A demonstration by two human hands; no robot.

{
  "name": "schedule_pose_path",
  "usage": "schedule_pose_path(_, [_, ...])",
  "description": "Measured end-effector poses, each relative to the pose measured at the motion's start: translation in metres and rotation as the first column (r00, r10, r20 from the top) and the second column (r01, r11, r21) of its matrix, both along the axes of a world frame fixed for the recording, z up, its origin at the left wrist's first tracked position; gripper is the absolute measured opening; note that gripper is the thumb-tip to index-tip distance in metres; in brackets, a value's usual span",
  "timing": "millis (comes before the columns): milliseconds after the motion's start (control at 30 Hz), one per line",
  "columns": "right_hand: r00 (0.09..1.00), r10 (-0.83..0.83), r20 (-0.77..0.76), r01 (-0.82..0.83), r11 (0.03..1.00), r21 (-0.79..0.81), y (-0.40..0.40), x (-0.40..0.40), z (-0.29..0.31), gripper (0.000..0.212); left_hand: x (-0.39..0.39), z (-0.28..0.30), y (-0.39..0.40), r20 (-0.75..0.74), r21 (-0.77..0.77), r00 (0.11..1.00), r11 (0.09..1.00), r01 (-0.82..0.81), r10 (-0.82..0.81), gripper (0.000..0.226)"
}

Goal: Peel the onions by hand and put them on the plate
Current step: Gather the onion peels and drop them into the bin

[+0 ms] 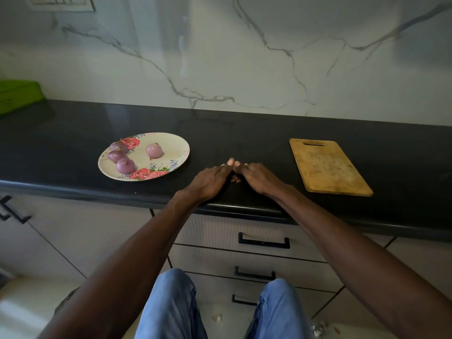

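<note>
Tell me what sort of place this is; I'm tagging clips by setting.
Likely a home kitchen: a black countertop with a wooden cutting board, a marble-look backsplash, and drawers below.

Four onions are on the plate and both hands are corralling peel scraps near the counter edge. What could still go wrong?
1. The peel scraps between the left hand and right hand lie close to the counter edge; some may fall, as bits on the floor suggest.
2. The onions lie loose on the plate; a bump might roll them.

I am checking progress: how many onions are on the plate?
4. Three onions cluster at the plate's left side; one sits alone near its middle. None seems hidden.
</note>
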State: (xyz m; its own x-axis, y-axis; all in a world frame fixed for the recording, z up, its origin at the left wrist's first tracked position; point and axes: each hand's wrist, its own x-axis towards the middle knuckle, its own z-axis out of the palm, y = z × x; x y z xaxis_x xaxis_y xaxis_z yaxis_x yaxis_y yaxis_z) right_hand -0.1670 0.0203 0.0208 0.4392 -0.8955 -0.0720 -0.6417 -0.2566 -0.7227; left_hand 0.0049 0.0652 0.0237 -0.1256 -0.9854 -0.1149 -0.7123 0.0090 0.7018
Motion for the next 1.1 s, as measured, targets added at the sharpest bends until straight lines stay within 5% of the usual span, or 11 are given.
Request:
schedule_pose_path(233, [1.0, -0.018, 0.02, 0.019, 0.999, -0.043, 0.02, 0.002, -0.007, 0.062, -0.005, -0.004, 0.02, -0.13, -0.056, 0.991, 0.997, -0.051, 0.043, 0.079])
schedule_pose_path(433, [0.981, -0.067, 0.183, 0.06, 0.997, 0.046, 0.031, -0.005, -0.014, 0.069, -0.003, -0.008, 0.035, -0.421, -0.091, 0.905, 0.99, -0.107, 0.059, 0.06])
schedule_pose_path(500, [0.939, -0.132, 0.318, 0.12, 0.991, 0.056, 0.031, -0.007, -0.014, 0.067, -0.003, -0.006, 0.037, -0.657, -0.03, 0.737, 0.971, -0.237, 0.16, 0.038])
schedule_pose_path(567, [0.881, -0.164, 0.443, 0.146, 0.986, 0.076, 0.026, -0.01, -0.014, 0.068, 0.002, -0.006, 0.037, -0.897, 0.142, 0.355, 0.932, -0.335, 0.264, 0.026])
schedule_pose_path(633, [0.841, -0.174, 0.512, 0.14, 0.985, 0.104, 0.021, -0.012, -0.014, 0.07, 0.009, -0.01, 0.044, -0.949, 0.301, -0.003, 0.9, -0.316, 0.316, 0.028])
schedule_pose_path(700, [0.811, -0.171, 0.559, 0.122, 0.985, 0.125, 0.015, -0.01, -0.015, 0.07, 0.011, -0.015, 0.057, -0.901, 0.43, -0.165, 0.869, -0.246, 0.4, 0.029])
schedule_pose_path(900, [0.768, -0.151, 0.622, 0.057, 0.984, 0.169, -0.004, 0.005, -0.017, 0.07, -0.011, -0.059, 0.09, -0.725, 0.688, 0.001, 0.725, 0.018, 0.688, 0.047])
schedule_pose_path(1100, [0.799, -0.064, 0.597, -0.034, 0.988, 0.151, -0.02, 0.03, -0.011, 0.068, -0.027, -0.074, 0.073, -0.713, 0.664, -0.083, 0.709, 0.235, 0.696, 0.078])
